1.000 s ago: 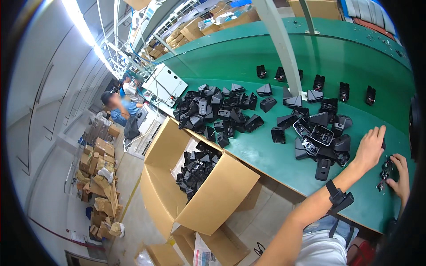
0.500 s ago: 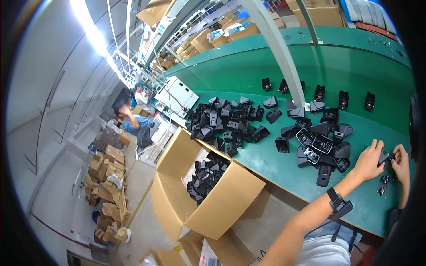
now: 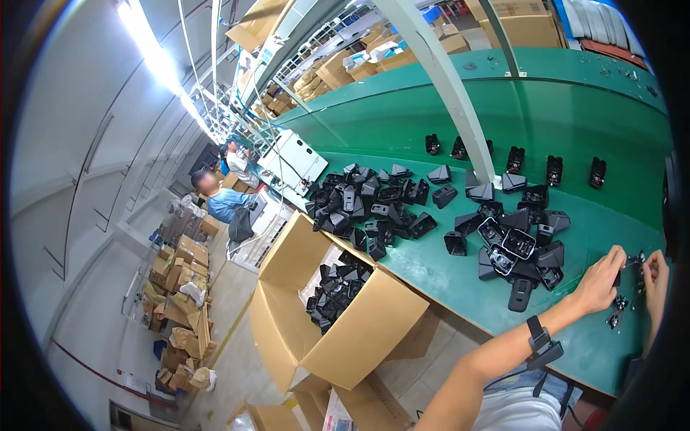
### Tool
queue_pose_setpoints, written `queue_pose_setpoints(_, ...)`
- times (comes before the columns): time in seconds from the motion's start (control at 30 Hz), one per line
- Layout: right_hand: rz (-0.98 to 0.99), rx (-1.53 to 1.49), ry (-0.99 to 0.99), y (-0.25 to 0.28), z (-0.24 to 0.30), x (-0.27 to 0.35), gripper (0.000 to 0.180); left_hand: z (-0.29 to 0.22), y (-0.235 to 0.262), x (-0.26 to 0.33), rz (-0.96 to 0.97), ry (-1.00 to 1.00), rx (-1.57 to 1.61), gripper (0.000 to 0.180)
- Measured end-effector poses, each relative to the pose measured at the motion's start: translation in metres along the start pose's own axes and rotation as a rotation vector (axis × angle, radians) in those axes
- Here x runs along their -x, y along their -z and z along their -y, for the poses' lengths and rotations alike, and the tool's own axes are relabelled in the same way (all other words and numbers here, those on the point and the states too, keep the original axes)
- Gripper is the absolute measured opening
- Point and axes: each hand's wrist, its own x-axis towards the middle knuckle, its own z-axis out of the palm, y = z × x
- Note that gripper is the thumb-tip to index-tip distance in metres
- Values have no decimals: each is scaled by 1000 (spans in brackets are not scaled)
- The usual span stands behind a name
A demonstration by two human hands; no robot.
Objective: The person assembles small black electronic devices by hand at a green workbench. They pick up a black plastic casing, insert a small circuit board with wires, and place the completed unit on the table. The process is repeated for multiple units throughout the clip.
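My left hand (image 3: 602, 279) is closed round a small black plastic part (image 3: 616, 279), most of it hidden behind the fingers. Just to its right, my right hand (image 3: 654, 279) pinches a small dark part with thin wires (image 3: 640, 260). A gap shows between what the two hands hold. Under them on the green bench lies a little bundle of wired parts (image 3: 617, 313). Left of my left hand, a heap of black plastic housings (image 3: 519, 244) is spread out, several with their hollow side up.
A larger pile of black housings (image 3: 374, 197) covers the bench farther left. Black assemblies (image 3: 554, 171) stand along the green back wall, beside a pale metal post (image 3: 460, 108). An open carton (image 3: 366, 323) holding black parts sits by the bench edge. Co-workers (image 3: 228, 203) are at the far left.
My hands have drawn apart a little and lower; the wired part in my right hand is now apart from the black part in my left. A co-worker's raised hand has come down.
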Motion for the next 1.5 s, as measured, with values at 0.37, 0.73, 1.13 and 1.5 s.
queue_pose_setpoints(0.37,161,-392,87,-22,26,10,15,-3,-6,5,-99,5,2,52)
queue_pose_setpoints(0.73,34,-353,142,-19,34,9,19,-13,8,0,-153,130,-305,56)
queue_pose_setpoints(1.13,64,-287,121,-33,65,25,15,-22,-4,6,-58,-32,70,51)
queue_pose_setpoints(1.5,-32,-314,209,-34,47,20,16,-17,0,4,-76,-43,111,36)
